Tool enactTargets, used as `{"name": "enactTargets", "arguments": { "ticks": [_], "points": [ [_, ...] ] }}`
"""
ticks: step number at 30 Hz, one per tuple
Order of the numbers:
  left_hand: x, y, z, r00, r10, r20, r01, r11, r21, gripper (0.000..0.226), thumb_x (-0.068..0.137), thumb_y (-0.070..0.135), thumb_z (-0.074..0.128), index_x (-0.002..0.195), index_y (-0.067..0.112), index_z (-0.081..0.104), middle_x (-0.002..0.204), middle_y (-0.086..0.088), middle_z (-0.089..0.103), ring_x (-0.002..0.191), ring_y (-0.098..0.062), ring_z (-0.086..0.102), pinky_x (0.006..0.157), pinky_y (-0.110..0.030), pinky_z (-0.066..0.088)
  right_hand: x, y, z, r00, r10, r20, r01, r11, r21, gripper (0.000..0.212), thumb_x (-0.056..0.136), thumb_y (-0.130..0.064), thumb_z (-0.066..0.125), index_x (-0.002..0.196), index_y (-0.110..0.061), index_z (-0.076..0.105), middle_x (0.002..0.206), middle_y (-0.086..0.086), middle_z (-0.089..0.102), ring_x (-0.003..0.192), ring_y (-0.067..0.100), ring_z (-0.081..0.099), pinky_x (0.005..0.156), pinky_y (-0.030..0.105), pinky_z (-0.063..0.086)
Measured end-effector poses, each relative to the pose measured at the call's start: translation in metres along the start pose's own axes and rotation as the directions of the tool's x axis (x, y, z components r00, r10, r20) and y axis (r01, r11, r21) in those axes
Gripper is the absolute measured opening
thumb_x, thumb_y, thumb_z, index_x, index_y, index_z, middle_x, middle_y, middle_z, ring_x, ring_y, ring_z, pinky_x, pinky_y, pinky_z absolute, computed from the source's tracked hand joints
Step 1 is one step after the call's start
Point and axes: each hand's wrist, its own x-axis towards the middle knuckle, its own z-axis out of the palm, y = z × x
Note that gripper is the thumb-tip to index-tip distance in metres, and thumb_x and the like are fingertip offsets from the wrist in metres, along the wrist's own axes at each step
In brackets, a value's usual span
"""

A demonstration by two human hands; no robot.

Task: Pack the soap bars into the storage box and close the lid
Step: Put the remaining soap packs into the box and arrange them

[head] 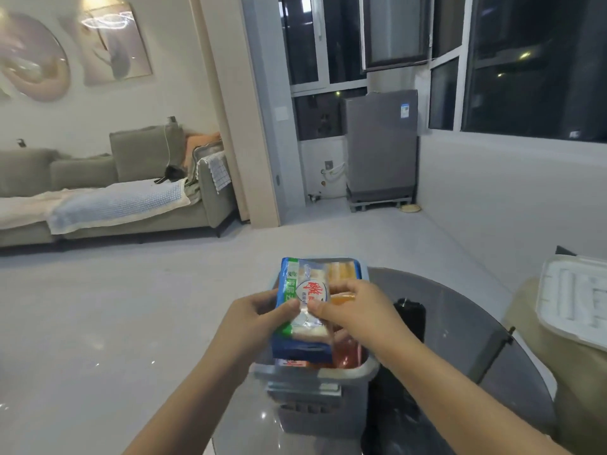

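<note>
Both hands grip closed around soap pack above storage box.

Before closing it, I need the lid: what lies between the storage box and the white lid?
In the head view, a black object on the glass table.

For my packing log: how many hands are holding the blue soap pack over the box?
2. The left hand grips the blue soap pack on its left side; the right hand pinches its right side, above the grey storage box.
</note>
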Motion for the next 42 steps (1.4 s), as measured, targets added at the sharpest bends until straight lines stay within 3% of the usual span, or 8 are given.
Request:
{"name": "enactTargets", "arguments": {
  "ticks": [5,8,15,20,27,36,39,42],
  "points": [
    [0.014,-0.012,-0.029,0.993,-0.11,0.034,0.103,0.98,0.169,0.017,0.085,0.013,0.068,0.1,0.019,0.074,0.085,0.0,0.079,0.078,-0.014,0.074,0.075,-0.029,0.061,0.015,-0.002,0.024,0.978,0.117,0.172,-0.113,0.993,-0.035,0.024,0.077,-0.028,0.074,0.089,-0.025,0.052,0.077,0.003,0.072,0.056,0.012,0.071,0.046,0.022,0.055],
    [0.021,-0.011,-0.031,0.988,-0.148,0.05,0.123,0.934,0.337,0.028,0.083,0.019,0.071,0.11,0.012,0.072,0.1,-0.006,0.076,0.094,-0.021,0.072,0.091,-0.039,0.056,0.022,-0.002,0.027,0.954,0.196,0.226,-0.172,0.978,-0.12,0.023,0.076,-0.028,0.074,0.09,-0.019,0.057,0.075,0.007,0.075,0.066,0.02,0.074,0.059,0.03,0.061],
    [0.042,-0.001,-0.023,0.985,-0.166,0.044,0.086,0.699,0.71,0.036,0.074,0.035,0.077,0.102,0.012,0.074,0.076,0.003,0.067,0.067,-0.008,0.059,0.064,-0.022,0.051,0.031,-0.007,0.021,0.936,0.259,0.239,-0.14,0.896,-0.422,0.038,0.073,-0.039,0.075,0.095,-0.009,0.064,0.083,0.006,0.076,0.066,0.016,0.073,0.059,0.023,0.059],
    [0.045,-0.014,-0.021,0.997,-0.067,-0.026,0.06,0.576,0.815,0.037,0.068,0.041,0.079,0.097,0.017,0.078,0.092,-0.001,0.076,0.084,-0.016,0.069,0.076,-0.032,0.056,0.033,-0.002,0.023,0.959,0.209,0.192,-0.092,0.867,-0.49,0.037,0.076,-0.034,0.073,0.093,-0.002,0.067,0.082,0.01,0.076,0.075,0.024,0.073,0.074,0.033,0.06],
    [0.041,-0.027,-0.011,0.988,0.133,-0.084,0.016,0.444,0.896,0.034,0.074,0.045,0.072,0.099,0.022,0.074,0.098,0.003,0.075,0.082,-0.011,0.063,0.056,-0.02,0.04,0.035,0.009,0.026,0.984,0.136,0.113,-0.047,0.819,-0.572,0.036,0.074,-0.04,0.073,0.085,-0.007,0.068,0.064,0.001,0.071,0.05,0.01,0.064,0.061,0.022,0.058],
    [0.034,-0.052,-0.011,0.911,0.356,-0.211,-0.057,0.612,0.789,0.031,0.074,0.044,0.074,0.1,0.028,0.073,0.095,0.009,0.067,0.087,-0.009,0.055,0.066,-0.019,0.038,0.013,0.022,0.025,0.995,-0.086,0.057,0.103,0.863,-0.495,0.026,0.074,-0.039,0.072,0.092,-0.026,0.059,0.073,-0.01,0.063,0.065,0.005,0.062,0.065,0.021,0.054],
    [0.043,-0.06,-0.011,0.931,0.251,-0.266,-0.024,0.767,0.641,0.045,0.077,0.041,0.073,0.119,0.028,0.064,0.119,0.001,0.059,0.103,-0.016,0.058,0.079,-0.025,0.049,-0.001,0.028,0.024,0.985,-0.167,0.048,0.169,0.86,-0.481,0.019,0.077,-0.041,0.068,0.093,-0.032,0.062,0.082,-0.017,0.062,0.075,0.002,0.059,0.071,0.019,0.053],
    [0.044,-0.061,-0.007,0.958,-0.022,-0.286,0.099,0.962,0.255,0.05,0.085,0.034,0.066,0.131,0.025,0.051,0.128,-0.005,0.058,0.091,-0.015,0.063,0.067,-0.026,0.055,-0.015,0.041,0.026,0.943,-0.331,-0.042,0.239,0.758,-0.607,0.019,0.08,-0.047,0.06,0.093,-0.034,0.065,0.09,-0.027,0.053,0.09,-0.003,0.048,0.085,0.017,0.043]
  ]
}}
